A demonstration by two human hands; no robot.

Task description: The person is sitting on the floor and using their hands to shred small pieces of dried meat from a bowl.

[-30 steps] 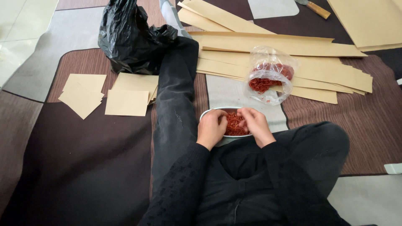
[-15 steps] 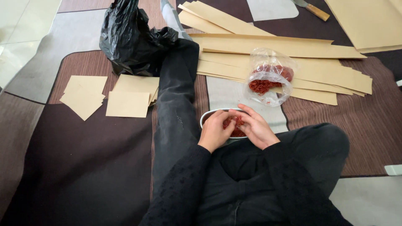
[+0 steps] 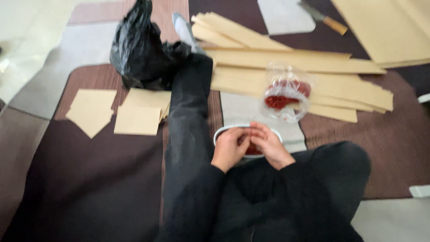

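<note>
white bowl w/ red bits | both hands over it, fingers pinched tog; grasp unclear

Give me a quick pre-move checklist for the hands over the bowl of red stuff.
1. Left hand over the white bowl: ok.
2. Right hand over the bowl, fingertips meeting the left's: ok.
3. Red filling in the bowl: ok, mostly hidden.
4. What the fingers hold: cannot tell, blurred.
5. Clear bag of red filling beyond the bowl, on the paper strips: ok.
6. Cut paper squares left of the outstretched leg: ok.
</note>
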